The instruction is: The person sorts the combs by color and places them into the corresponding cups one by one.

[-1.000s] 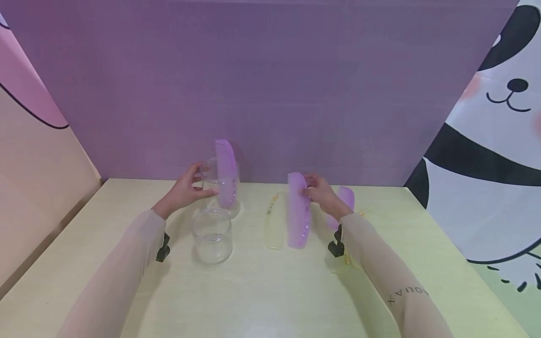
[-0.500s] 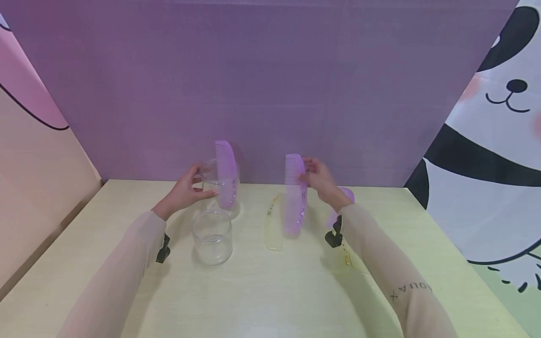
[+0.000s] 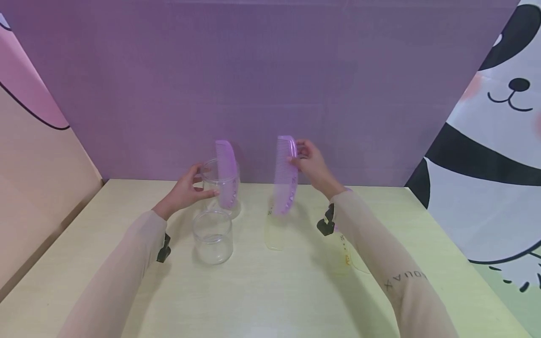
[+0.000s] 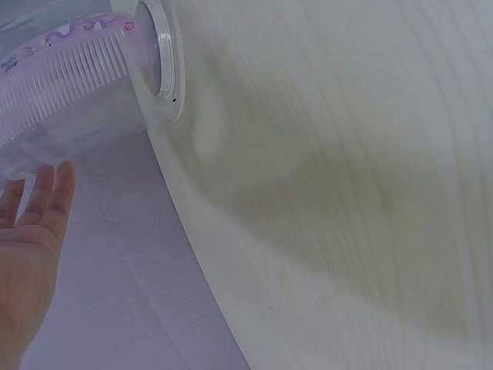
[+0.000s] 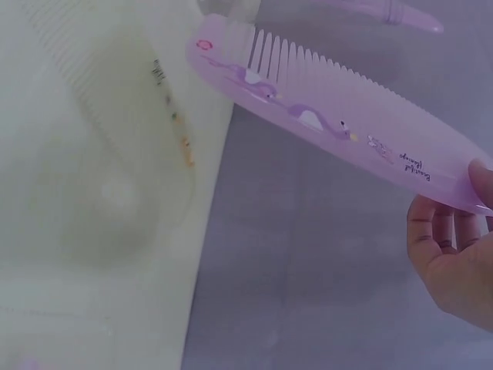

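My left hand [image 3: 183, 192] holds the rear clear cup [image 3: 210, 182] round its side, thumb in front and fingers behind. A purple comb [image 3: 226, 162] stands in that cup, its upper part above the rim; its printed spine shows through the wall in the left wrist view. My right hand [image 3: 314, 169] pinches another purple comb [image 3: 284, 173] near its upper end. This comb hangs upright above the table, and the right wrist view shows flamingo prints on its spine [image 5: 308, 119]. Below it a see-through yellow comb [image 3: 274, 234] lies on the table, its top covered.
A second clear cup [image 3: 213, 244] stands in front of the held one. By the right sleeve lies another see-through yellow comb [image 3: 344, 256], partly covered by the arm. A purple edge peeks out beside that forearm. The purple backdrop [image 3: 270, 94] rises behind the table.
My right hand has lifted its purple comb off the table, upward and slightly left, until it overlaps the yellow comb. The left hand and both cups stay put.
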A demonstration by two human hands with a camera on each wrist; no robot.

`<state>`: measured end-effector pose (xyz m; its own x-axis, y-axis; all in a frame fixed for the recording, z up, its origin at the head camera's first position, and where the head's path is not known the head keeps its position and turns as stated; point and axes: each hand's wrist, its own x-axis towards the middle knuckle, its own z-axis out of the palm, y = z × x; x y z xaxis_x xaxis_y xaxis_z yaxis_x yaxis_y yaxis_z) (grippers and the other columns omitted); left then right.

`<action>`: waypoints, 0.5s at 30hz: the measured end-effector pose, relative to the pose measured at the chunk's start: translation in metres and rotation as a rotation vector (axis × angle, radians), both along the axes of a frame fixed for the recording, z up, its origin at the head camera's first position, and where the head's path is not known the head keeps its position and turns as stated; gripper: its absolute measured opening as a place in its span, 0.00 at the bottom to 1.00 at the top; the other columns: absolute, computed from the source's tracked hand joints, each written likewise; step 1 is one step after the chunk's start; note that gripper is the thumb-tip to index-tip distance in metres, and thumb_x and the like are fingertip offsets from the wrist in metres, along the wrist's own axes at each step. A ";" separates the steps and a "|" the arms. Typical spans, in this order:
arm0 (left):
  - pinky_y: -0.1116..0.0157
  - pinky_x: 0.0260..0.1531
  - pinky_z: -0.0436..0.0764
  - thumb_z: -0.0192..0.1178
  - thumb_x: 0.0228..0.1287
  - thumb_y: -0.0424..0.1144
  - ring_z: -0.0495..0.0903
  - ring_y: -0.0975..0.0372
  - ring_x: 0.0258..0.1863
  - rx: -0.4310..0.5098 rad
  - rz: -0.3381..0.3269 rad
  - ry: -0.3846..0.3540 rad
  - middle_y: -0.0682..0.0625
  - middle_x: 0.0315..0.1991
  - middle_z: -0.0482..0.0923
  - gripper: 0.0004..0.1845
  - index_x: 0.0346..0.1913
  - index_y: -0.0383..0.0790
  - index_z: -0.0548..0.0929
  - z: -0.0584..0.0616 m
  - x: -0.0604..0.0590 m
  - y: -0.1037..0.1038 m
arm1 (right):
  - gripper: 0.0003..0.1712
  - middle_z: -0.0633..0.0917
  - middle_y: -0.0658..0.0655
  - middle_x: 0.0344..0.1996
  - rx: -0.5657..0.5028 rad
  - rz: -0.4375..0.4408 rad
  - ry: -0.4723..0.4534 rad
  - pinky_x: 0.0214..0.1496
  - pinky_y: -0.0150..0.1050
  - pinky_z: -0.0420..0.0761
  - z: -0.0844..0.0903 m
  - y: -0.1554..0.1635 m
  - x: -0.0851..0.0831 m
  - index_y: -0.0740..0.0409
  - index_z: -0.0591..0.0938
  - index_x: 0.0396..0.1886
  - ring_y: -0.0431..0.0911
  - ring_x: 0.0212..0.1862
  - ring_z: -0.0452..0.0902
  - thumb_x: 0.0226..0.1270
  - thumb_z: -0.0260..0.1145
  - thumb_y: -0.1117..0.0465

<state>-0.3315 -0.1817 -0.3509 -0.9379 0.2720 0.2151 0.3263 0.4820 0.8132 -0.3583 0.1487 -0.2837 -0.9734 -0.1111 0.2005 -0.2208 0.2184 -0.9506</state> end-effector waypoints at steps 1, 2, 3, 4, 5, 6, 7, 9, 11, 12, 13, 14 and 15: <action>0.51 0.55 0.75 0.70 0.47 0.46 0.63 0.44 0.63 -0.003 0.003 -0.002 0.40 0.67 0.56 0.51 0.69 0.40 0.50 0.000 0.000 0.000 | 0.26 0.75 0.61 0.45 -0.009 0.002 0.002 0.40 0.37 0.79 0.002 -0.002 0.000 0.58 0.66 0.56 0.48 0.42 0.73 0.58 0.59 0.74; 0.51 0.55 0.74 0.70 0.47 0.47 0.63 0.44 0.63 -0.005 0.006 -0.005 0.41 0.67 0.56 0.51 0.69 0.40 0.50 0.000 0.000 0.000 | 0.26 0.76 0.61 0.45 -0.016 0.003 0.005 0.40 0.37 0.78 0.004 -0.005 0.000 0.58 0.67 0.56 0.48 0.43 0.73 0.58 0.59 0.74; 0.51 0.55 0.74 0.70 0.47 0.47 0.63 0.44 0.63 -0.007 0.005 -0.006 0.40 0.67 0.56 0.51 0.69 0.40 0.50 0.001 0.001 0.000 | 0.25 0.76 0.61 0.46 -0.022 0.005 0.009 0.40 0.38 0.78 0.006 -0.007 0.000 0.57 0.67 0.55 0.48 0.43 0.73 0.58 0.59 0.74; 0.51 0.55 0.74 0.70 0.47 0.47 0.62 0.44 0.63 -0.011 0.005 -0.006 0.40 0.67 0.56 0.51 0.69 0.39 0.49 0.001 0.001 0.000 | 0.25 0.76 0.60 0.46 -0.026 0.007 0.012 0.40 0.38 0.78 0.008 -0.010 -0.001 0.57 0.67 0.55 0.48 0.43 0.74 0.58 0.60 0.74; 0.51 0.55 0.74 0.70 0.46 0.47 0.62 0.44 0.64 -0.013 0.006 -0.009 0.40 0.67 0.56 0.52 0.69 0.39 0.49 0.000 0.001 -0.001 | 0.25 0.76 0.61 0.46 -0.033 0.010 0.016 0.40 0.38 0.78 0.010 -0.012 -0.001 0.57 0.68 0.54 0.48 0.43 0.74 0.58 0.60 0.74; 0.51 0.55 0.74 0.70 0.46 0.48 0.62 0.44 0.64 -0.013 0.008 -0.011 0.41 0.67 0.56 0.52 0.69 0.40 0.49 0.000 0.001 -0.001 | 0.24 0.77 0.61 0.46 -0.036 0.012 0.021 0.40 0.38 0.78 0.012 -0.015 -0.001 0.57 0.68 0.54 0.48 0.44 0.74 0.58 0.60 0.74; 0.51 0.55 0.74 0.70 0.46 0.48 0.62 0.44 0.64 -0.014 0.008 -0.012 0.41 0.67 0.56 0.52 0.69 0.40 0.49 0.000 0.001 -0.001 | 0.24 0.77 0.61 0.46 -0.032 0.011 0.025 0.41 0.38 0.78 0.014 -0.018 -0.002 0.57 0.68 0.54 0.48 0.44 0.74 0.58 0.60 0.74; 0.51 0.55 0.74 0.70 0.46 0.48 0.62 0.44 0.64 -0.013 0.006 -0.011 0.41 0.67 0.57 0.52 0.69 0.41 0.49 0.000 0.000 -0.002 | 0.24 0.77 0.62 0.47 -0.028 0.013 0.030 0.42 0.38 0.78 0.018 -0.023 -0.002 0.59 0.67 0.55 0.49 0.45 0.74 0.58 0.60 0.74; 0.51 0.55 0.74 0.71 0.46 0.48 0.63 0.45 0.64 -0.010 0.010 -0.011 0.42 0.67 0.57 0.51 0.69 0.41 0.50 0.000 0.001 -0.002 | 0.25 0.76 0.63 0.49 -0.026 0.012 0.031 0.44 0.39 0.78 0.022 -0.029 -0.002 0.60 0.67 0.56 0.50 0.46 0.74 0.58 0.60 0.74; 0.51 0.55 0.74 0.71 0.46 0.47 0.63 0.45 0.64 -0.009 0.010 -0.009 0.42 0.67 0.57 0.51 0.69 0.41 0.50 0.000 0.001 -0.002 | 0.25 0.76 0.63 0.49 -0.026 0.009 0.031 0.45 0.40 0.78 0.024 -0.031 -0.002 0.60 0.67 0.56 0.50 0.46 0.74 0.59 0.60 0.73; 0.51 0.55 0.74 0.70 0.46 0.47 0.63 0.45 0.63 -0.008 0.006 -0.005 0.41 0.67 0.57 0.51 0.69 0.41 0.50 0.000 0.001 -0.002 | 0.25 0.76 0.63 0.49 -0.023 0.008 0.033 0.46 0.41 0.78 0.027 -0.034 -0.002 0.60 0.67 0.57 0.51 0.47 0.74 0.59 0.60 0.73; 0.50 0.55 0.74 0.70 0.47 0.47 0.63 0.44 0.63 -0.004 0.003 -0.004 0.41 0.67 0.57 0.51 0.69 0.40 0.49 0.001 0.002 -0.002 | 0.25 0.76 0.63 0.50 -0.024 0.009 0.035 0.47 0.41 0.78 0.028 -0.036 -0.002 0.60 0.67 0.57 0.51 0.47 0.73 0.59 0.60 0.73; 0.50 0.56 0.73 0.70 0.47 0.45 0.62 0.43 0.63 -0.002 0.000 -0.008 0.40 0.67 0.57 0.51 0.69 0.39 0.49 0.004 0.004 -0.001 | 0.25 0.76 0.63 0.49 -0.025 0.006 0.036 0.48 0.42 0.78 0.030 -0.038 -0.002 0.60 0.67 0.57 0.51 0.47 0.73 0.59 0.60 0.73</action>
<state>-0.3272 -0.1829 -0.3470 -0.9396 0.2726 0.2069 0.3196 0.4831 0.8152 -0.3605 0.1104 -0.2533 -0.9649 -0.1117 0.2379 -0.2559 0.1935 -0.9471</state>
